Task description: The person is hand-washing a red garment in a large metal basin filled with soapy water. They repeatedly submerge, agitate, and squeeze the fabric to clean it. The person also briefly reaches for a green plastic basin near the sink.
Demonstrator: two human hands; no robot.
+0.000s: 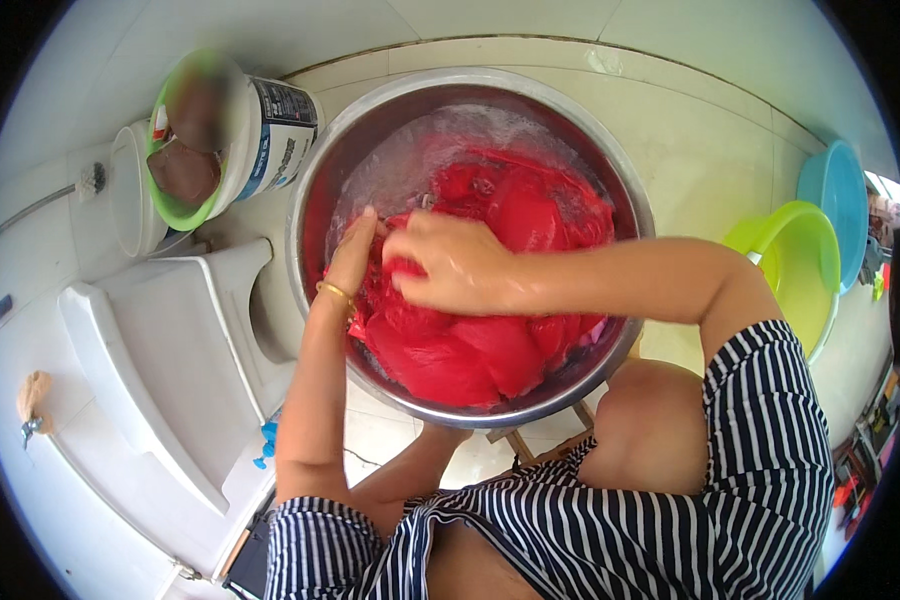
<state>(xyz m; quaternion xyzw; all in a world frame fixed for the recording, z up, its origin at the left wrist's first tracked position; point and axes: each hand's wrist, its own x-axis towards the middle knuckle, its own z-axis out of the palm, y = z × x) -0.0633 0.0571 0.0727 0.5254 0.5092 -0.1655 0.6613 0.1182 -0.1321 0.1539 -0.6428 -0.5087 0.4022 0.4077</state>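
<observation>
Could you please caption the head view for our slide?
Left hand and right hand on wet red cloth in a round metal basin.

L fingers [364,228] nr curled R fingers [402,243]

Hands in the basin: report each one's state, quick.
Left hand: at the red cloth, fingers partly hidden; whether it grips cannot be told.
Right hand: closed, fingers curled on a bunch of the red cloth.

head-worn fisheye, facing down, close above
</observation>
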